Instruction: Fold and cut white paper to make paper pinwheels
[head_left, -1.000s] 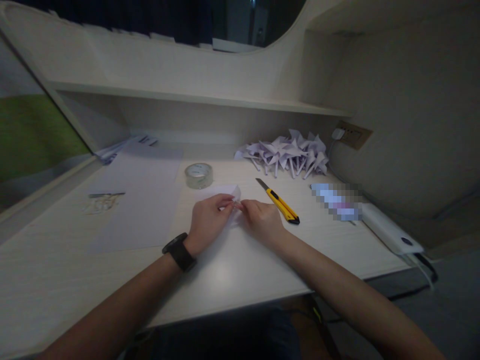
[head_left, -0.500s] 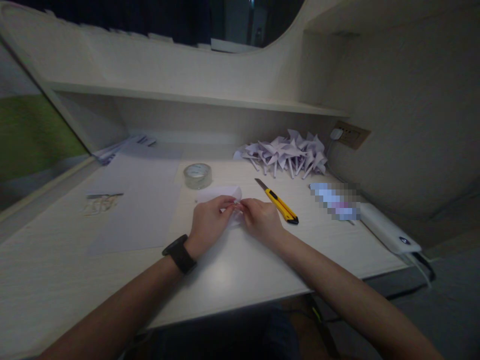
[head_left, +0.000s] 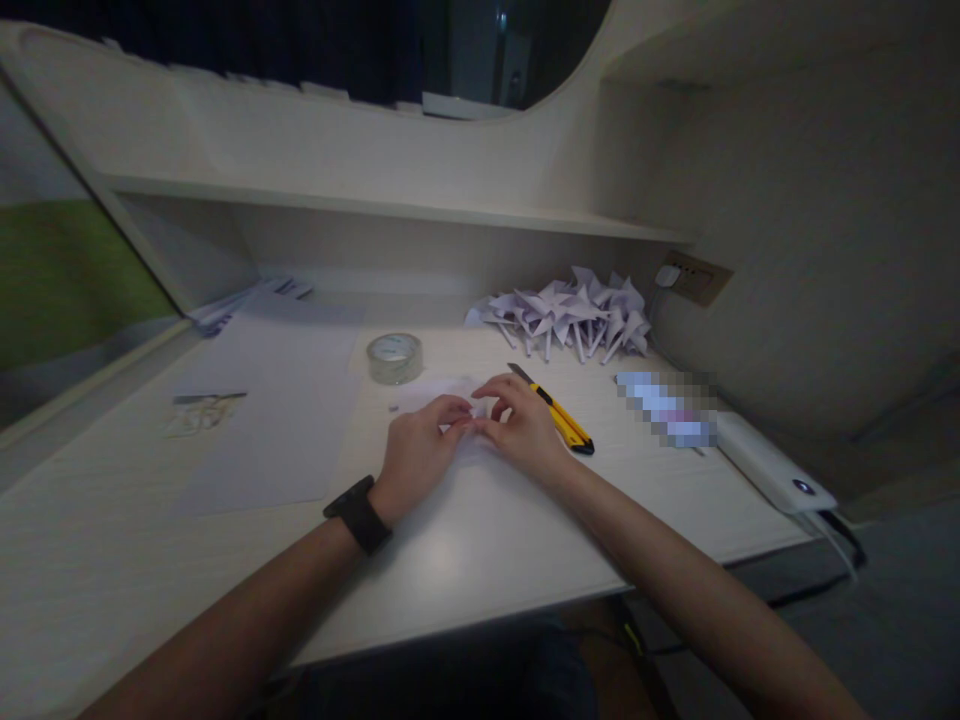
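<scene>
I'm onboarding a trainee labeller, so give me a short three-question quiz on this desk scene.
1. True or false: the yellow utility knife lies left of the tape roll.
2. Which hands touch the white folded paper? A) left hand only B) right hand only C) both
3. Fill in: the pile of folded paper shapes sits near the wall ____.

Key: 1 false; 2 C; 3 socket.

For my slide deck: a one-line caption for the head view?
Both hands pinch a small white paper on a desk.
</scene>
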